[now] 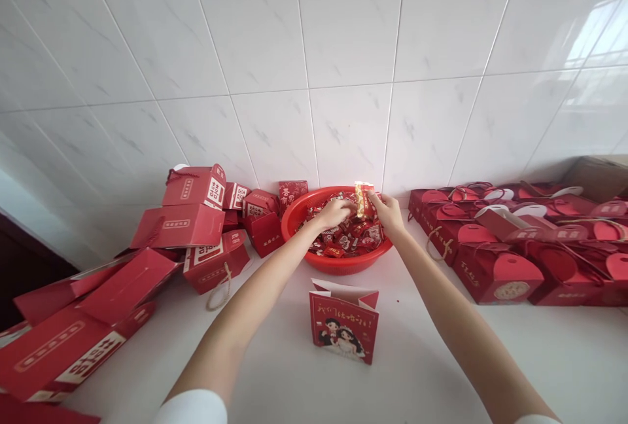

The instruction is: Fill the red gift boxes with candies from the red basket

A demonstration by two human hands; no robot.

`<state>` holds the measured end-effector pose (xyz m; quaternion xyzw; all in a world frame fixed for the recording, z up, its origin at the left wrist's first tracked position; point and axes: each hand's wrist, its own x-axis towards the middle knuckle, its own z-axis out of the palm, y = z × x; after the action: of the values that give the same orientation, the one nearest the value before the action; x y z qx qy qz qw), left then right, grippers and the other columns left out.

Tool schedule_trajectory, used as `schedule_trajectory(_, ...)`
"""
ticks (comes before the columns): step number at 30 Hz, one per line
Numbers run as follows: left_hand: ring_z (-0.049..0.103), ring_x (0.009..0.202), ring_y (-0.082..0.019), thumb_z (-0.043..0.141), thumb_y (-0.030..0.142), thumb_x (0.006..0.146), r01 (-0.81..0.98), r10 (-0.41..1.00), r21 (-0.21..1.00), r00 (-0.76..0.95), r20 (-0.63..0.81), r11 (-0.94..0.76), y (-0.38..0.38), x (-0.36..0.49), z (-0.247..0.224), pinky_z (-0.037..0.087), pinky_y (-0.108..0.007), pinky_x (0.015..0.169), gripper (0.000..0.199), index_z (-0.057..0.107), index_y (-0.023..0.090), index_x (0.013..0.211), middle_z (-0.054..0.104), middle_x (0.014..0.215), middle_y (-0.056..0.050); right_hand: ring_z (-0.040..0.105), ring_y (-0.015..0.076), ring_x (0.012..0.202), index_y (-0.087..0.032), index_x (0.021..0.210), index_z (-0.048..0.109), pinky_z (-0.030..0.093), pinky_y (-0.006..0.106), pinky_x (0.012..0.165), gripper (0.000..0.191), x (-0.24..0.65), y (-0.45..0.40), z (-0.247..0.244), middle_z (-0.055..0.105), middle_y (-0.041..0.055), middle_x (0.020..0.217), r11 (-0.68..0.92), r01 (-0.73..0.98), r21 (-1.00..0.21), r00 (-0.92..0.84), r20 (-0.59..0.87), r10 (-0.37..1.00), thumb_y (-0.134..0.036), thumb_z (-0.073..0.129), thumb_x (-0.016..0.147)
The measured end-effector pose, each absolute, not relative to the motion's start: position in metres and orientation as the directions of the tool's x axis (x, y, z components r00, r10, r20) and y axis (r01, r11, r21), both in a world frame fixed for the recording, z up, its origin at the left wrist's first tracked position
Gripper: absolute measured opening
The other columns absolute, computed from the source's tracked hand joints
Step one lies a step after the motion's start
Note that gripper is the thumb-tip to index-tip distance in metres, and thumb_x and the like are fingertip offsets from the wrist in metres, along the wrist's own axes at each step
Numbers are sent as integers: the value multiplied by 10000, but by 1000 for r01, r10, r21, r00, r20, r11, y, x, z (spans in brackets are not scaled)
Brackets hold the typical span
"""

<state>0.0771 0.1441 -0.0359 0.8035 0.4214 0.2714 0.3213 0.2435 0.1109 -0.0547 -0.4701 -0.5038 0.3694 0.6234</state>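
Both my arms reach forward over a red plastic basin [299, 211] filled with several small wrapped candies [350, 237]. My right hand [387, 211] pinches a small red-and-gold candy packet [364, 199] above the basin. My left hand [335, 212] is down among the candies with its fingers curled on them; whether it grips one is hard to tell. An open red gift box [344, 322] with a cartoon bridal couple on its front stands upright on the white tabletop [432, 358], just in front of the basin.
A heap of red gift boxes [186, 224] lies tumbled at the left, some flat [63, 345]. Rows of closed red boxes with rope handles [510, 254] fill the right side. A white tiled wall [314, 51] rises right behind the basin.
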Motion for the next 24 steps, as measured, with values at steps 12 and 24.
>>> schedule_trajectory(12, 675, 947, -308, 779, 80, 580, 732, 926, 576, 348, 143, -364, 147, 63, -49, 508, -367, 882, 249, 571, 182, 489, 697, 852, -87, 688, 202, 663, -216, 728, 555, 568, 293, 584, 494, 240, 108, -51, 685, 8, 659, 199, -310, -930, 225, 132, 965, -644, 787, 644)
schedule_trajectory(24, 690, 985, -221, 796, 267, 677, 189, 889, 884, 266, 374, -428, 147, 53, -43, 530, -370, 918, 329, 705, 161, 974, 752, 1042, -79, 583, 138, 507, -202, 749, 603, 481, 230, 392, 374, 241, 105, -44, 634, -19, 599, 88, -305, -948, 209, 24, 978, -553, 733, 778)
